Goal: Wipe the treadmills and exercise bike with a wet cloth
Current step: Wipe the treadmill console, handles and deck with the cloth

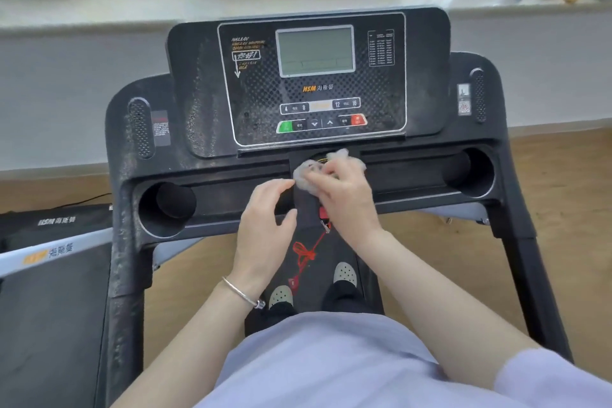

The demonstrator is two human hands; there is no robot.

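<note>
Head view: a crumpled white cloth (326,166) is pressed by the right hand (344,200) onto the treadmill (205,156) console, just below the display panel (314,83); the left hand (265,222) is held beside it, fingers loosely curled, grasping nothing

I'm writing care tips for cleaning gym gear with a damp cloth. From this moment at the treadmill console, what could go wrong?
1. The right hand presses the wet cloth just below the button panel; moisture could seep into the controls or a button could get pressed.
2. The red safety cord hangs right beside that hand and could snag and pull loose.
3. The person's shoes stand on the belt, risky if it started.
</note>
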